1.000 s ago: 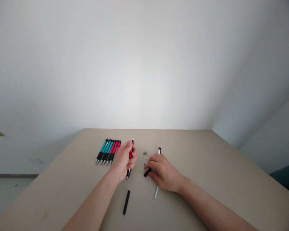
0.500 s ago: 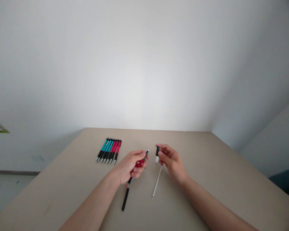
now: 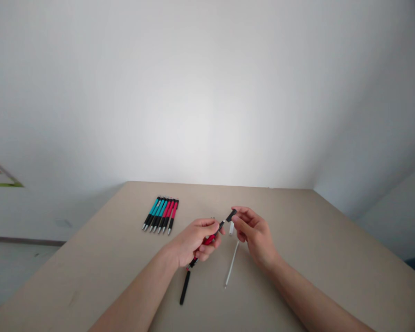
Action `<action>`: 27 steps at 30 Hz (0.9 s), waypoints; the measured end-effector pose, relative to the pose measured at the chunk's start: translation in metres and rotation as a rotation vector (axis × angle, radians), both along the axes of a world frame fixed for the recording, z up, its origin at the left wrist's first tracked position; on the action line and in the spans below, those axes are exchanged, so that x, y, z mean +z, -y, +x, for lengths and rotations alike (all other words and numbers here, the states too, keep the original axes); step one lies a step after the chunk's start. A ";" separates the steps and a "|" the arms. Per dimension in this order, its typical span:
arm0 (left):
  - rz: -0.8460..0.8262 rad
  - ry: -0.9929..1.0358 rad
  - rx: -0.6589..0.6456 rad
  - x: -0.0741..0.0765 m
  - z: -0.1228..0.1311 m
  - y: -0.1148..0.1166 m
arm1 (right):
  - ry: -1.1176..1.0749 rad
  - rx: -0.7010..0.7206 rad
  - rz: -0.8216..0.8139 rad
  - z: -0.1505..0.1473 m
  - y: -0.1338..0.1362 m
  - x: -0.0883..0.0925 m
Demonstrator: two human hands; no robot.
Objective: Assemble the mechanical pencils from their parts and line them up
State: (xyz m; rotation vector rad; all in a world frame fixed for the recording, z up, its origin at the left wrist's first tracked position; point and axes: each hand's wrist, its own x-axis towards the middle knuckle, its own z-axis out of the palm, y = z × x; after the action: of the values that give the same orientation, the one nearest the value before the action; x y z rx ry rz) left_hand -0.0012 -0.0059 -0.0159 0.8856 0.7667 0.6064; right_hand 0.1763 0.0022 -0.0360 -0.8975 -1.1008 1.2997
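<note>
My left hand [image 3: 202,240] is closed around a red pen [image 3: 210,239] whose bare black front end and pale tip point up to the right. My right hand [image 3: 254,230] pinches a short black rubber grip [image 3: 231,215] between thumb and fingertips. The grip is tilted, its lower end close to the pen's tip; I cannot tell whether they touch. Just below it a small white piece [image 3: 231,228] shows beside the right fingers. A thin white refill [image 3: 231,265] lies on the table between my forearms. Nearer me, a black tube [image 3: 185,287] rests by my left wrist.
Several turquoise and red pens with black grips [image 3: 161,215] lie side by side at the left of the beige table [image 3: 283,207]. The table's back edge meets a white wall [image 3: 207,92]. A small item partly shows behind my left hand.
My right hand has turned the black grip from upright to tilted, and the pen's tip and grip are now closer together. The whole view has shifted slightly.
</note>
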 end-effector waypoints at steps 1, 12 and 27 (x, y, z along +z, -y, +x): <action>-0.001 0.002 -0.001 0.000 0.000 0.000 | -0.005 -0.002 -0.002 0.000 0.000 0.000; -0.013 0.021 -0.054 0.000 -0.001 -0.002 | 0.005 0.015 -0.018 0.000 -0.005 0.002; -0.021 -0.001 -0.045 0.002 0.001 -0.001 | 0.114 0.033 0.013 -0.002 -0.005 0.001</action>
State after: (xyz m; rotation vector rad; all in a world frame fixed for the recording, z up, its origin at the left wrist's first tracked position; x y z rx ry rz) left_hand 0.0002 -0.0050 -0.0143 0.8814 0.7510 0.5572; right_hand 0.1744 0.0072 -0.0350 -0.9563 -1.2159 1.2794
